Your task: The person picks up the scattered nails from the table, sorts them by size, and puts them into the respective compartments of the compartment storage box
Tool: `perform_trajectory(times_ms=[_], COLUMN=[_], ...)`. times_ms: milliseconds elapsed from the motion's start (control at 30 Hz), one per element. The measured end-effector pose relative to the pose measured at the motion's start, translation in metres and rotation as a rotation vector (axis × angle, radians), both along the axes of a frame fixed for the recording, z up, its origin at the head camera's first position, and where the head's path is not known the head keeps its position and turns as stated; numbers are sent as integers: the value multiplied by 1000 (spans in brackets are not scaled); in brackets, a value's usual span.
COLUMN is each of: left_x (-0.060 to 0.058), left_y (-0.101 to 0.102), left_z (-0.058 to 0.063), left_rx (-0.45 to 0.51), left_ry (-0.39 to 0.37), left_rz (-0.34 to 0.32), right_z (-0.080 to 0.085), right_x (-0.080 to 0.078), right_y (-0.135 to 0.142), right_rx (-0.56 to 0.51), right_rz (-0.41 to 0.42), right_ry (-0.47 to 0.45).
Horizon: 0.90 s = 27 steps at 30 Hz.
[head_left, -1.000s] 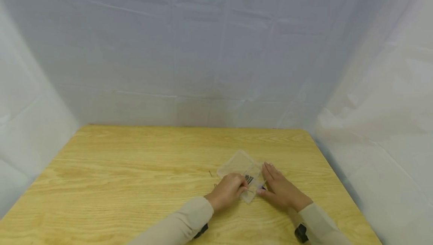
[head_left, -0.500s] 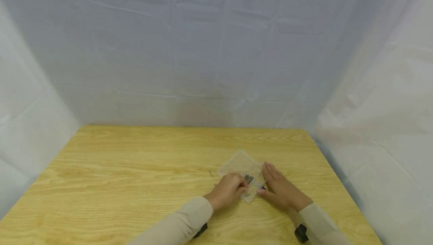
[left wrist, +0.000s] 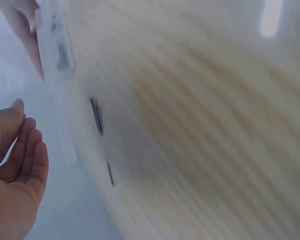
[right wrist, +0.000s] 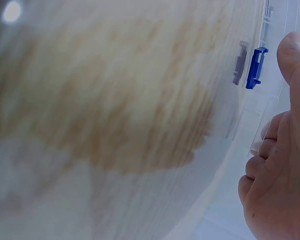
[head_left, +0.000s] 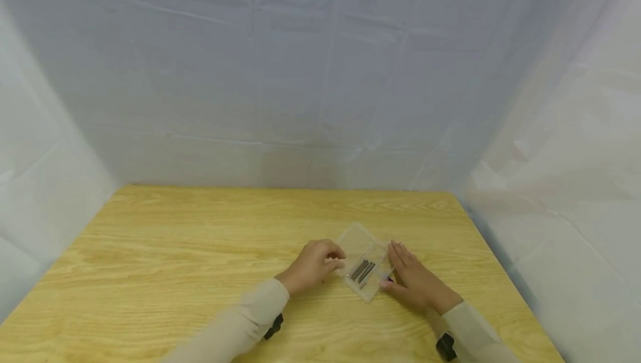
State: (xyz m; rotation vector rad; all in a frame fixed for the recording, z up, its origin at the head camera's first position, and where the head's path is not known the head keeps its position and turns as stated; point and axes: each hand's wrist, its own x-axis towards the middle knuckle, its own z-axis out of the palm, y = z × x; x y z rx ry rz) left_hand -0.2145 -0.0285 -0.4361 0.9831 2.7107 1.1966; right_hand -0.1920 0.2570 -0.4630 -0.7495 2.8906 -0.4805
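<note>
A clear plastic box (head_left: 369, 295) with its lid (head_left: 354, 236) folded back lies at the right of the table. Several thin dark nail-like pins (head_left: 363, 271) lie side by side in one of its compartments. My left hand (head_left: 312, 265) hovers just left of the box, fingers loosely bent, nothing visible between them. Below it, the left wrist view has a small bunch of loose pins (left wrist: 96, 116) and a single pin (left wrist: 110, 174) on the tabletop. My right hand (head_left: 418, 280) rests straight fingers along the box's right side, thumb near the blue latch (right wrist: 256, 68).
The wood-grain table (head_left: 200, 240) extends widely to the left of the hands. White plastic sheeting (head_left: 300, 73) hangs behind the table and down both sides. A dark band (head_left: 445, 345) sits on the right wrist.
A pin that my left hand held over the box is out of its fingers. That hand has moved left, uncovering the pins in the compartment. My right hand has stayed put.
</note>
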Motion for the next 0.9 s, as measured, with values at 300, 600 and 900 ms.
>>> perform_trajectory(times_ms=[300,600,900], left_x=[-20,-35,-39], left_y=[-38,-54,-57], left_z=[0,-8,-19], left_rx=[8,-49,-82], left_ry=[-19,-90,-71], left_rz=[87,147,98], right_z=[-1,-2,2], right_x=[0,-1,0], right_y=[1,2,-1], right_rx=[4,9,21], right_rz=[13,24,20], right_ry=[20,36,32])
